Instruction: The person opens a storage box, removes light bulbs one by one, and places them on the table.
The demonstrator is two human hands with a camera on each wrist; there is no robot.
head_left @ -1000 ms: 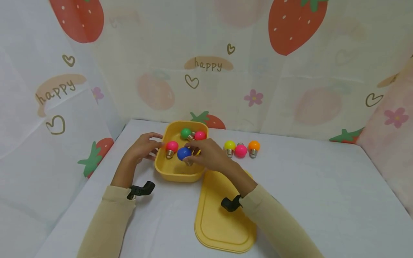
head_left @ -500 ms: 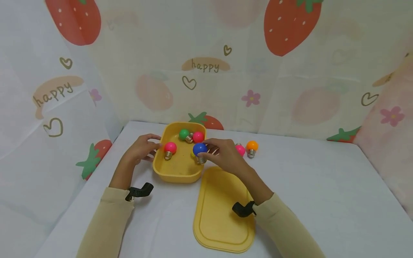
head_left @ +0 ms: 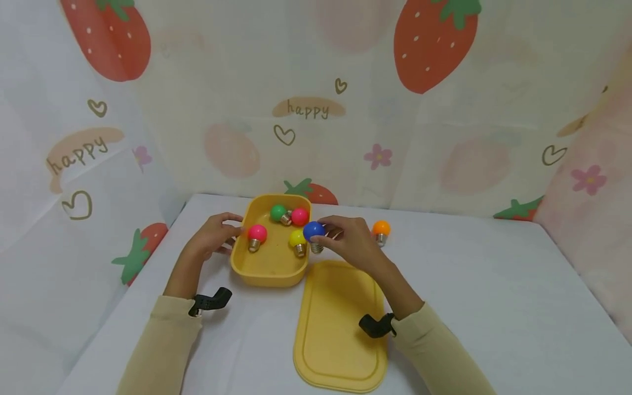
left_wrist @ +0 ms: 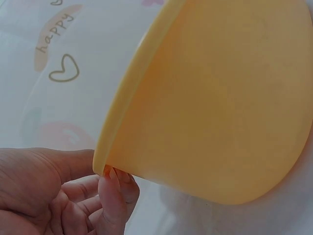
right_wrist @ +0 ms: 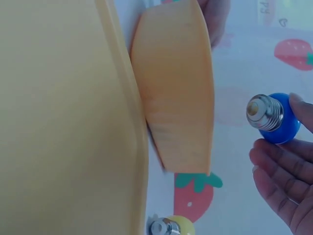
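Observation:
My right hand pinches a blue light bulb by its round top, with its metal screw base pointing down, over the right rim of a yellow plastic box. In the right wrist view the blue bulb is apart from the box wall. My left hand is at the box's left side; in the left wrist view, fingers grip its rim. Inside the box lie a green bulb, a pink bulb, another pink bulb and a yellow bulb.
A flat yellow lid lies in front of the box, under my right forearm. On the white table, an orange bulb sits beyond my right hand. Another yellow bulb shows in the right wrist view. A printed cloth backdrop stands behind.
My right hand has carried the blue bulb rightward from over the box's middle to its right rim, uncovering the yellow bulb inside. My left hand has stayed at the box.

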